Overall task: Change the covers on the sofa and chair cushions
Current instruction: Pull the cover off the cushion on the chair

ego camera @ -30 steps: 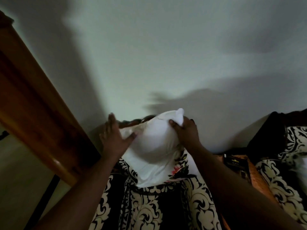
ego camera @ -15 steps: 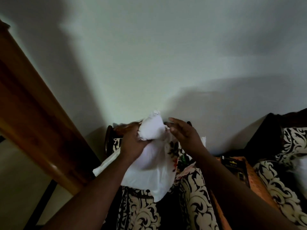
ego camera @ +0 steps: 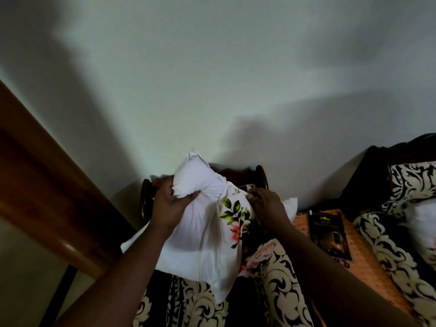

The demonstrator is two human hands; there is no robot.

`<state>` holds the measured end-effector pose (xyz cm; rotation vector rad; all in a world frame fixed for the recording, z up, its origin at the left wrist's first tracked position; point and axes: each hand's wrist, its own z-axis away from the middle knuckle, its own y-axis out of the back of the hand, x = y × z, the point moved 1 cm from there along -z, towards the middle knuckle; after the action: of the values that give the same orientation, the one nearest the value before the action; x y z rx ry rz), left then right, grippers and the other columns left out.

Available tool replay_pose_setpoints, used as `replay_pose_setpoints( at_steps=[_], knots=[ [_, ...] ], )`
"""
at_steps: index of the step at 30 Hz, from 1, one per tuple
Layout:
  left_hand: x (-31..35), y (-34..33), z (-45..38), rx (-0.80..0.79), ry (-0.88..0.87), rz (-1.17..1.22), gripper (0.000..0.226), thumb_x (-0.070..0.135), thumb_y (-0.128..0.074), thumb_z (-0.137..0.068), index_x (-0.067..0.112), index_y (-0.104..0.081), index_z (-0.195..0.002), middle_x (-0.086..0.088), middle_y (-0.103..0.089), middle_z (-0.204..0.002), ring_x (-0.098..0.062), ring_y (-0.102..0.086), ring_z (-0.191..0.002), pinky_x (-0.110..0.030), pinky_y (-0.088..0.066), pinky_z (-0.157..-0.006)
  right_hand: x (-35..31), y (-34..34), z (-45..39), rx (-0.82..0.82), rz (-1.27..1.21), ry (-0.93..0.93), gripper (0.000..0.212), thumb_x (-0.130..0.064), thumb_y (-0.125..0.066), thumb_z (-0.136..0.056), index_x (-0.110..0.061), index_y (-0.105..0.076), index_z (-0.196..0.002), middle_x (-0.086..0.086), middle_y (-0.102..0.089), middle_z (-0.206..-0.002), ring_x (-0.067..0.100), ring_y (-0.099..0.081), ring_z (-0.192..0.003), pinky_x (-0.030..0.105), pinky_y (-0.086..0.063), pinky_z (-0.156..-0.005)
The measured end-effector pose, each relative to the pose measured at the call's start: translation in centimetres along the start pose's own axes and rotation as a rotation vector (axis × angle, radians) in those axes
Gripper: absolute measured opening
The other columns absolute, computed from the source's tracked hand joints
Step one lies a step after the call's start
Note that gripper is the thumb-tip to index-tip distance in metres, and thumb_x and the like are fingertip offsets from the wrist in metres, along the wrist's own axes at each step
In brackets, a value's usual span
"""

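Note:
A white cushion insert (ego camera: 200,178) stands up over the chair (ego camera: 278,286), which has black-and-cream scroll upholstery. My left hand (ego camera: 169,204) grips the insert's upper part, bunching it. A cover with a white inside and a floral print (ego camera: 233,215) hangs around the insert's lower part. My right hand (ego camera: 266,204) pinches the floral cover's edge beside the insert. The lower part of the insert is hidden by the cover.
A wooden frame (ego camera: 47,197) slants along the left. A small side table with an orange cloth (ego camera: 368,267) holds a dark booklet (ego camera: 330,234). A sofa (ego camera: 412,208) in the same scroll fabric lies at the right. The pale wall (ego camera: 212,79) fills the background.
The left hand went from resting flat on the cushion to gripping its top. The right hand let go of the top corner and now pinches the floral cover, which shows more print.

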<state>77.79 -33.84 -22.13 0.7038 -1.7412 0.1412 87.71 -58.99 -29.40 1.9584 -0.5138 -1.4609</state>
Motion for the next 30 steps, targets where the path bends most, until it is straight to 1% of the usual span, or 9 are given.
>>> replay_pose_setpoints(
  at_steps=[4,7,11,13,15,18,21,25,30],
  knots=[
    [0.2,-0.9,0.6,-0.024,0.054,-0.039,0.057,0.009,-0.089,-0.072,0.008,-0.062,-0.123,0.004,-0.068,-0.116,0.005,-0.063,-0.103,-0.018,-0.051,-0.093,0.3,-0.2,0.3,0.008,-0.067,-0.061,0.014,-0.031,-0.061,-0.098,-0.02,-0.066,-0.091,-0.005,-0.062,-0.087,0.013,-0.058,-0.081,0.03,-0.042,-0.068],
    [0.1,-1.5,0.3,-0.044,0.029,-0.181,0.075,0.033,-0.09,-0.072,0.009,-0.053,-0.132,-0.001,-0.062,-0.13,-0.013,-0.058,-0.12,-0.045,-0.048,-0.104,-0.3,-0.4,0.9,0.071,-0.113,-0.093,0.014,-0.025,-0.06,-0.099,-0.022,-0.061,-0.085,-0.009,-0.059,-0.079,0.006,-0.055,-0.073,0.025,-0.038,-0.062],
    [0.2,-2.1,0.6,-0.308,0.098,-0.591,0.154,0.088,-0.075,-0.042,0.018,-0.003,-0.159,-0.003,-0.019,-0.165,-0.022,-0.021,-0.15,-0.049,-0.031,-0.118,-1.7,-0.5,0.5,0.117,-0.067,-0.065,0.019,-0.026,-0.056,-0.1,-0.026,-0.053,-0.081,-0.012,-0.053,-0.076,-0.003,-0.049,-0.069,0.016,-0.03,-0.058],
    [-0.6,-1.6,0.4,-0.237,0.147,-0.52,0.143,0.09,-0.075,-0.039,0.024,-0.025,-0.155,0.001,-0.041,-0.155,-0.018,-0.041,-0.14,-0.045,-0.042,-0.112,-2.1,-0.2,0.3,0.129,-0.042,-0.046,0.02,-0.025,-0.056,-0.1,-0.028,-0.051,-0.081,-0.013,-0.052,-0.076,0.0,-0.047,-0.067,0.015,-0.028,-0.057],
    [-1.0,-0.9,0.4,-0.141,0.176,-0.396,0.11,0.078,-0.08,-0.051,0.028,-0.047,-0.144,0.006,-0.06,-0.138,-0.016,-0.056,-0.126,-0.035,-0.047,-0.104,-2.1,0.3,0.2,0.141,-0.007,0.007,0.017,-0.024,-0.058,-0.099,-0.027,-0.052,-0.083,-0.013,-0.053,-0.079,0.006,-0.05,-0.071,0.018,-0.031,-0.057],
    [-0.3,-0.4,0.6,-0.052,0.12,-0.361,0.073,0.044,-0.087,-0.073,0.019,-0.058,-0.136,0.0,-0.065,-0.131,-0.019,-0.057,-0.124,-0.024,-0.04,-0.097,-2.0,1.6,0.1,0.155,-0.005,0.116,0.008,-0.021,-0.061,-0.097,-0.025,-0.061,-0.09,-0.013,-0.057,-0.086,0.008,-0.053,-0.076,0.025,-0.036,-0.063],
    [0.4,0.1,-0.1,0.065,0.114,-0.364,0.053,0.033,-0.085,-0.079,0.007,-0.066,-0.121,-0.011,-0.068,-0.117,-0.027,-0.06,-0.113,-0.024,-0.04,-0.087,-0.7,2.3,-0.3,0.064,0.025,0.155,0.012,-0.032,-0.062,-0.097,-0.026,-0.068,-0.106,-0.01,-0.064,-0.099,0.009,-0.057,-0.087,0.025,-0.046,-0.071],
    [0.6,1.4,-1.2,0.127,0.201,-0.282,0.049,0.038,-0.082,-0.081,0.015,-0.068,-0.122,-0.008,-0.071,-0.118,-0.028,-0.066,-0.109,-0.039,-0.051,-0.094,1.2,1.8,-0.1,-0.077,0.185,0.05,0.018,-0.043,-0.053,-0.099,-0.031,-0.065,-0.103,0.0,-0.068,-0.105,0.023,-0.063,-0.095,0.041,-0.052,-0.077],
    [0.7,1.8,-0.7,0.09,0.147,-0.359,0.057,0.057,-0.077,-0.074,0.02,-0.068,-0.116,-0.008,-0.071,-0.114,-0.031,-0.064,-0.109,-0.049,-0.049,-0.099,1.1,1.6,0.7,0.041,0.137,0.011,0.007,-0.032,-0.058,-0.097,-0.028,-0.06,-0.091,-0.001,-0.066,-0.089,0.021,-0.062,-0.079,0.039,-0.053,-0.067]
  ],
)
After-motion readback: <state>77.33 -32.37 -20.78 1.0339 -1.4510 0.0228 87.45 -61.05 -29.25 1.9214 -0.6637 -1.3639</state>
